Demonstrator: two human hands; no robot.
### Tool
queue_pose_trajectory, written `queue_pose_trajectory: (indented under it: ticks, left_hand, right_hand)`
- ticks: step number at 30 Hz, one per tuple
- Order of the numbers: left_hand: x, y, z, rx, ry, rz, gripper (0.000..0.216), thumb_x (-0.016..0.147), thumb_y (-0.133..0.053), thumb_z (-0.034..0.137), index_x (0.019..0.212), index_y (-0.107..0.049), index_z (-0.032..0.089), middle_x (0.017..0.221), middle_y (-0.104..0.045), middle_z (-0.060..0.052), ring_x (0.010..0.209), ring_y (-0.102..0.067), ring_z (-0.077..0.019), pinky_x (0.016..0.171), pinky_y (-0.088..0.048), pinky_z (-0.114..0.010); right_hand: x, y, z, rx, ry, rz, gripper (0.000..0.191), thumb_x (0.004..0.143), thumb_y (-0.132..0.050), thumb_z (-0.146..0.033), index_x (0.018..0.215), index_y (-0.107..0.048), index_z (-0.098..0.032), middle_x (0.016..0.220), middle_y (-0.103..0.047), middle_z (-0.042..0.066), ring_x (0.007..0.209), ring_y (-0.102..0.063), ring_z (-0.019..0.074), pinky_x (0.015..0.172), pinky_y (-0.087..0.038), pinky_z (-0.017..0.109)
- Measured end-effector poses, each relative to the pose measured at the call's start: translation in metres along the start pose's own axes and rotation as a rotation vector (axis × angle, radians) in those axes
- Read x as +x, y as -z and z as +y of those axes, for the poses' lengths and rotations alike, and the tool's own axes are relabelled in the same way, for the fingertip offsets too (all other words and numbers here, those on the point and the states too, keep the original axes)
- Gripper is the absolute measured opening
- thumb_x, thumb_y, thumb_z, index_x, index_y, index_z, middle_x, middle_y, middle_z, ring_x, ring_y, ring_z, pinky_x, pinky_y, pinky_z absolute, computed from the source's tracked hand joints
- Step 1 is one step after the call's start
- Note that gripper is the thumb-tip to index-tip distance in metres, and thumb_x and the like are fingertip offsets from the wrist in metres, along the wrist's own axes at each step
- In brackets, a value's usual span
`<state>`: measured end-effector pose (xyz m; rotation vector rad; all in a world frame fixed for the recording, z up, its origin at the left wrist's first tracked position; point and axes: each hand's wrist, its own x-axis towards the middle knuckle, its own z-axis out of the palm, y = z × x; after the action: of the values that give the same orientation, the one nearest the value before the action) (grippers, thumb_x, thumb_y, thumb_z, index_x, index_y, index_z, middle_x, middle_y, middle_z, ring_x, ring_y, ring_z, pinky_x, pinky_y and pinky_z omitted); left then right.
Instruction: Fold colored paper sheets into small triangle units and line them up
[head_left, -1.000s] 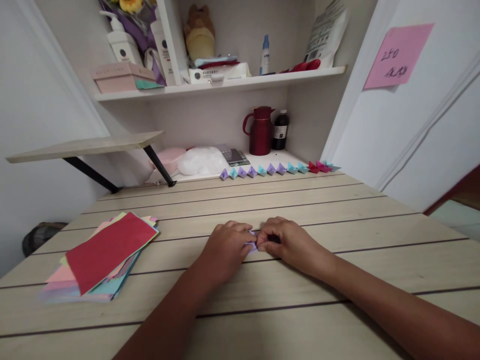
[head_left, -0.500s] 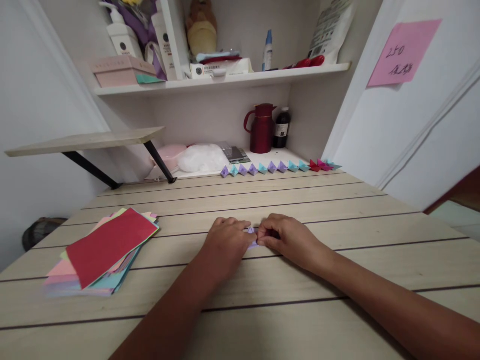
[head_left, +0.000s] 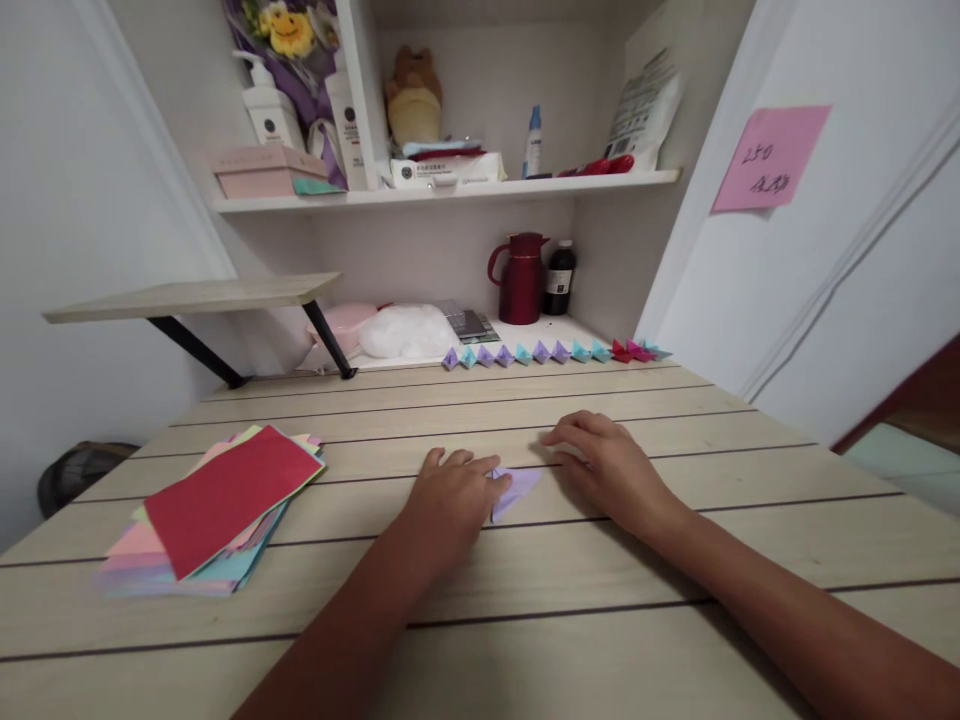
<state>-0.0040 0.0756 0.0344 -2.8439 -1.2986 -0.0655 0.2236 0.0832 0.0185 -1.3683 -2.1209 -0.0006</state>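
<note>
A small folded piece of purple paper (head_left: 519, 490) lies on the wooden tabletop, its visible part pointing to the right. My left hand (head_left: 456, 500) holds its left side with thumb and index finger, covering that part; the other fingers are spread. Just right of the paper, my right hand (head_left: 611, 470) rests above the boards with bent fingers apart and holds nothing. Toward the back edge runs a row of small folded paper pieces (head_left: 523, 354) in purple, teal, red and magenta.
To the left lies a stack of coloured paper (head_left: 232, 495) with a red sheet on top. A raised wooden shelf (head_left: 202, 295) on black brackets stands at the back left. Behind the row are a white plastic bag (head_left: 411, 332), a red jug (head_left: 520, 280) and a dark bottle (head_left: 559, 278).
My right hand has let go of the purple paper and moved right, its fingers opening. The paper now shows a wider point to the right. My left hand stays on it; the view has tilted up slightly.
</note>
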Motion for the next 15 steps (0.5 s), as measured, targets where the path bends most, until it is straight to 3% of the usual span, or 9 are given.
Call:
queue_pose_trajectory:
  ticks: [2,4,8,11,15]
  left_hand:
    - [0.0,-0.002,0.0,-0.014,0.015,0.024,0.035,0.094,-0.039,0.025,0.123,-0.057,0.034,0.137,-0.053,-0.001,0.116,-0.05,-0.0284,0.093,-0.036,-0.05]
    - [0.001,-0.004,-0.001,-0.026,0.035,0.061,0.032,0.094,-0.04,0.028,0.118,-0.061,0.034,0.133,-0.057,-0.001,0.114,-0.052,-0.0275,0.091,-0.038,-0.047]
    - [0.003,-0.007,-0.001,-0.042,0.052,0.107,0.027,0.093,-0.044,0.029,0.111,-0.064,0.033,0.127,-0.061,-0.002,0.109,-0.054,-0.0273,0.089,-0.038,-0.045]
    - [0.003,-0.008,-0.002,-0.057,0.053,0.109,0.024,0.093,-0.046,0.029,0.107,-0.066,0.032,0.123,-0.064,-0.003,0.107,-0.055,-0.0269,0.088,-0.038,-0.044]
    - [0.001,-0.009,-0.004,-0.063,0.024,0.103,0.026,0.093,-0.044,0.026,0.107,-0.065,0.031,0.125,-0.062,-0.002,0.11,-0.054,-0.0284,0.086,-0.041,-0.044]
  right_hand:
    - [-0.001,0.002,-0.014,0.112,0.103,0.015,0.022,0.088,-0.048,-0.014,0.095,-0.067,-0.023,0.103,-0.064,0.007,0.1,-0.057,0.022,0.088,-0.045,0.036]
    - [-0.002,0.0,-0.027,0.236,0.156,-0.101,0.017,0.089,-0.051,-0.019,0.089,-0.068,-0.023,0.099,-0.066,0.006,0.097,-0.058,0.0208,0.086,-0.046,0.034]
    - [-0.004,-0.01,-0.04,0.369,0.06,-0.232,0.018,0.089,-0.054,-0.023,0.074,-0.065,-0.022,0.088,-0.066,0.004,0.088,-0.059,0.0193,0.08,-0.047,0.032]
    - [-0.002,-0.02,-0.04,0.349,0.004,-0.223,0.025,0.09,-0.054,-0.027,0.066,-0.059,-0.021,0.085,-0.063,0.005,0.086,-0.057,0.0195,0.079,-0.046,0.033]
    - [0.001,-0.027,-0.04,0.212,0.01,-0.251,0.019,0.082,-0.064,-0.029,0.068,-0.054,-0.02,0.084,-0.059,0.005,0.086,-0.054,0.0215,0.079,-0.043,0.037]
